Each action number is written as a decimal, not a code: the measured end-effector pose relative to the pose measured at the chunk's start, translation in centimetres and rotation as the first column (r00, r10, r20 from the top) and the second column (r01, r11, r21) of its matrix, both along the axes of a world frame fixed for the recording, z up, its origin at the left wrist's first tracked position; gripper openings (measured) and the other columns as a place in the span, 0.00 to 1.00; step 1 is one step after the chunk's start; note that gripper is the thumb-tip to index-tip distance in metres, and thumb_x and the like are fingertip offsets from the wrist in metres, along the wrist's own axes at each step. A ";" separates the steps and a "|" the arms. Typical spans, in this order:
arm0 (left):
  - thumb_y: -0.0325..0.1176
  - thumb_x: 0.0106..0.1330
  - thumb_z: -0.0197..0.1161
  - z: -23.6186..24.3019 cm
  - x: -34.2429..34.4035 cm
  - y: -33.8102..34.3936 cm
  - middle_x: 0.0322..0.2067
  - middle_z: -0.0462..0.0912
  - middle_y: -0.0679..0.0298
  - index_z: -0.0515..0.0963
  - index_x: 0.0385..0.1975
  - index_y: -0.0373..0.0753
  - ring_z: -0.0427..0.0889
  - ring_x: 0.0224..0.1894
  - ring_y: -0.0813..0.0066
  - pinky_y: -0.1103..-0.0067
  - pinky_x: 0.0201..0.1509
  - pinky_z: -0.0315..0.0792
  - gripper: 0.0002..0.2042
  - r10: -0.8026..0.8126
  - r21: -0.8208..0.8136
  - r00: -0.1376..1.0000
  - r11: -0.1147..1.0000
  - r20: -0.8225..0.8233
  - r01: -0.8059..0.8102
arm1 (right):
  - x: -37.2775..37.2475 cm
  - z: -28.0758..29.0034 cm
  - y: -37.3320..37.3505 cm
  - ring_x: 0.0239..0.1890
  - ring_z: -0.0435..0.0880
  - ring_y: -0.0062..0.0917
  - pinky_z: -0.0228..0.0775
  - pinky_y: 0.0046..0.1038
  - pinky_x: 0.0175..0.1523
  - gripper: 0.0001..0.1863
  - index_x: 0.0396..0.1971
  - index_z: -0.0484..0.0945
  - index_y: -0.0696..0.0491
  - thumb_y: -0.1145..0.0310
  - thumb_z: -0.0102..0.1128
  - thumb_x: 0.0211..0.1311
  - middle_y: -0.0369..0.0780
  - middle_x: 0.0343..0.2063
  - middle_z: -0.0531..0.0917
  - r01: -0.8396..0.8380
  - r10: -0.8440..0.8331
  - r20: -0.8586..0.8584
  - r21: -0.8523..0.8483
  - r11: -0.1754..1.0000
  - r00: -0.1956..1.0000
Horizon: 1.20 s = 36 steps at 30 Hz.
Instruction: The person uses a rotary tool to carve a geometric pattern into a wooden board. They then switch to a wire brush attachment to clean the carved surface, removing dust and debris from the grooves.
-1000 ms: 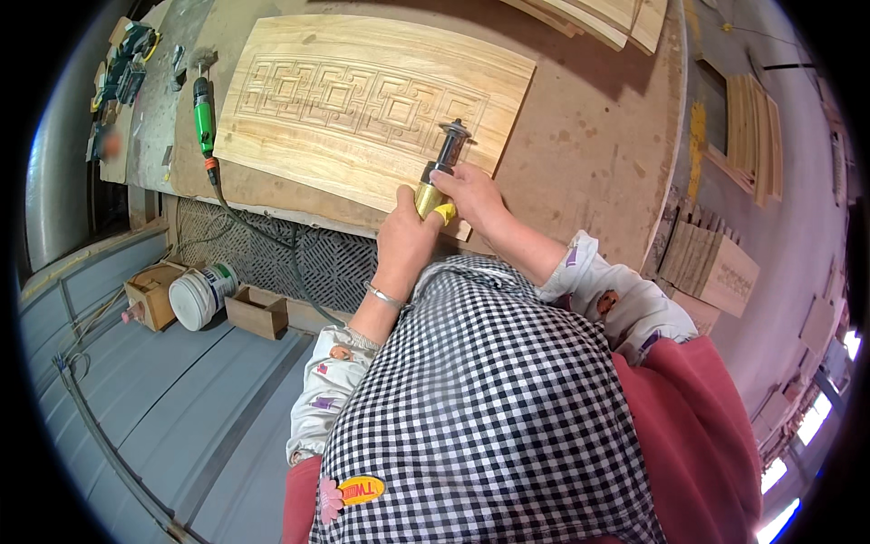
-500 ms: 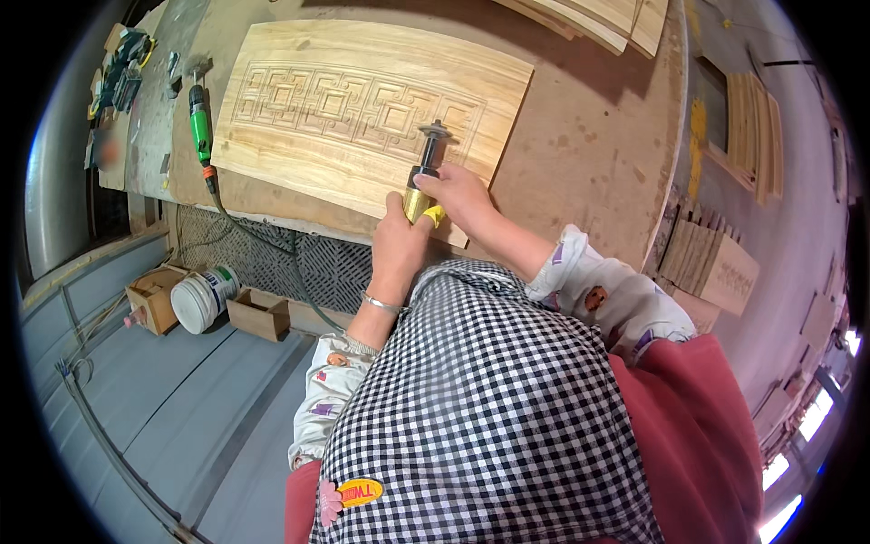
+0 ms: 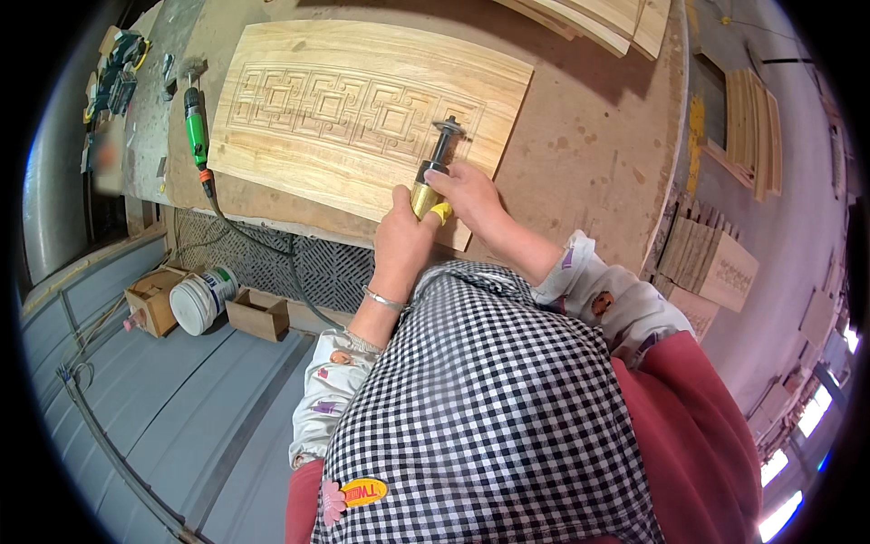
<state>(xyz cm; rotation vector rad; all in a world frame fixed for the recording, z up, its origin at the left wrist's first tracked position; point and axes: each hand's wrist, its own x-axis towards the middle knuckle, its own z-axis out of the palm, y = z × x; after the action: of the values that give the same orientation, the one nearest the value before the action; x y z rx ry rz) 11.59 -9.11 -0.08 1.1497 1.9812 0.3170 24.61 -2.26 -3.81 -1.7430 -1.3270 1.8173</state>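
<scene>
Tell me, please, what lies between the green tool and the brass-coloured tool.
In the head view, the carved wooden panel fills most of the stretch between the green tool and the brass-coloured tool.

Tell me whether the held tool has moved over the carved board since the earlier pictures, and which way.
Yes. Judged against the carved board, the held tool swung slightly left, then partly back right.

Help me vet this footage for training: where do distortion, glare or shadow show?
Head view: fisheye bows the tabletop at right and leaves black corners; bright patches at lower right are washed out; shadow falls beside the stacked boards at top; the carved board looks clear, as do the left hand and right hand on the tool.
</scene>
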 end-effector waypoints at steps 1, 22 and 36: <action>0.40 0.65 0.63 0.0 0.0 0.1 0.32 0.84 0.35 0.66 0.47 0.33 0.84 0.38 0.31 0.50 0.43 0.76 0.20 -0.002 -0.014 1.000 1.000 -0.007 0.002 | -0.2 -0.2 0.0 0.37 0.87 0.32 0.76 0.35 0.44 0.25 0.39 0.85 0.61 0.49 0.66 0.66 0.45 0.33 0.89 0.011 -0.011 -0.008 0.009 1.000 1.000; 0.41 0.64 0.63 0.3 0.4 3.0 0.30 0.83 0.34 0.67 0.47 0.33 0.84 0.37 0.32 0.50 0.43 0.75 0.21 0.015 0.015 0.999 1.000 0.034 -0.015 | 0.2 -0.6 2.3 0.36 0.88 0.30 0.77 0.33 0.43 0.26 0.40 0.85 0.60 0.47 0.67 0.64 0.44 0.32 0.89 0.105 -0.103 -0.058 0.022 0.994 0.993; 0.40 0.64 0.63 -0.9 0.3 4.2 0.32 0.83 0.33 0.66 0.50 0.32 0.83 0.38 0.31 0.51 0.43 0.76 0.22 0.025 -0.044 0.996 0.999 0.080 -0.021 | 0.6 -0.2 3.9 0.37 0.87 0.37 0.77 0.37 0.44 0.28 0.37 0.84 0.61 0.45 0.67 0.63 0.47 0.32 0.88 0.034 -0.034 0.030 0.024 0.999 0.999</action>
<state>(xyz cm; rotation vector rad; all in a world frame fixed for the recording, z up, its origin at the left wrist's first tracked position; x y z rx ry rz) 11.88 -4.91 -1.00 1.0713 1.9227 0.3259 25.16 1.64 -3.97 -1.7765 -1.3164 1.7572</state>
